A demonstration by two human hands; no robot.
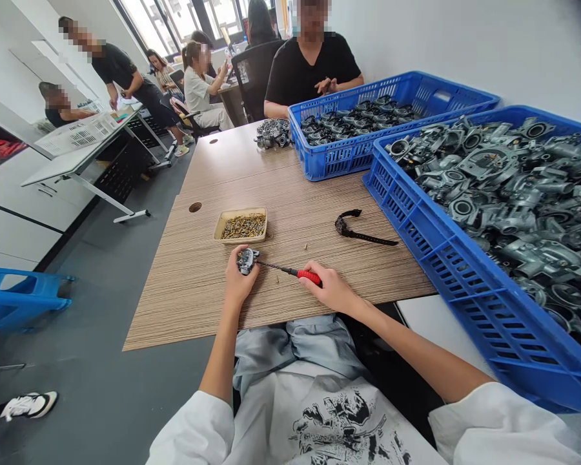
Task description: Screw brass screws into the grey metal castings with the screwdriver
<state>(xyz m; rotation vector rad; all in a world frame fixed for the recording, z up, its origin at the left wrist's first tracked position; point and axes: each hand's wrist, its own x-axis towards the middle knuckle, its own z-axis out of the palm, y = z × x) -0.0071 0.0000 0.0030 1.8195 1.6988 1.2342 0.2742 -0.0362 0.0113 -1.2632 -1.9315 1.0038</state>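
Observation:
My left hand [240, 279] is closed around a small grey metal carburetor body [246, 261] above the near part of the table. In my right hand [330, 288] is a screwdriver [308, 277] with a red and black handle. Its thin dark shaft points left, and the tip meets the right side of the carburetor body; the exact contact point is too small to make out. Just behind my left hand sits a cream tray [216, 234] of small brass and silver parts. Two small brass pieces lie loose on the wood, one [277, 279] below the shaft and another [305, 246] beyond it.
A blue crate [407, 216] heaped with metal carburetor bodies stands at right, with a second blue crate [314, 161] behind it. A black wristwatch [342, 225] lies on the wood-grain table [188, 284]. More bodies [274, 133] sit near a person in black [314, 71] across the table.

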